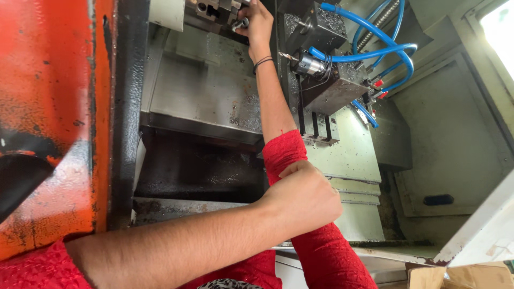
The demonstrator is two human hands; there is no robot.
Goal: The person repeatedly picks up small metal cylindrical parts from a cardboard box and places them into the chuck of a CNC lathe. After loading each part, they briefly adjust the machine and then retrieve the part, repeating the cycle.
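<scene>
— Red sleeve [284, 152] is pushed up your right arm. Why do you hold it there?

— Your left hand [302, 198] is closed on the cloth, maybe so it stays off the oily machine.

— And your right hand [257, 24]?

— It reaches high, fingers curled around a small shiny metal part [241, 23] at the grey clamp block [214, 12].

— What is around you?

— Blue hoses [375, 51], a drill tool [305, 63], a dirty steel surface [203, 96], an orange door [48, 118], and a cardboard box [460, 277] low down.
</scene>
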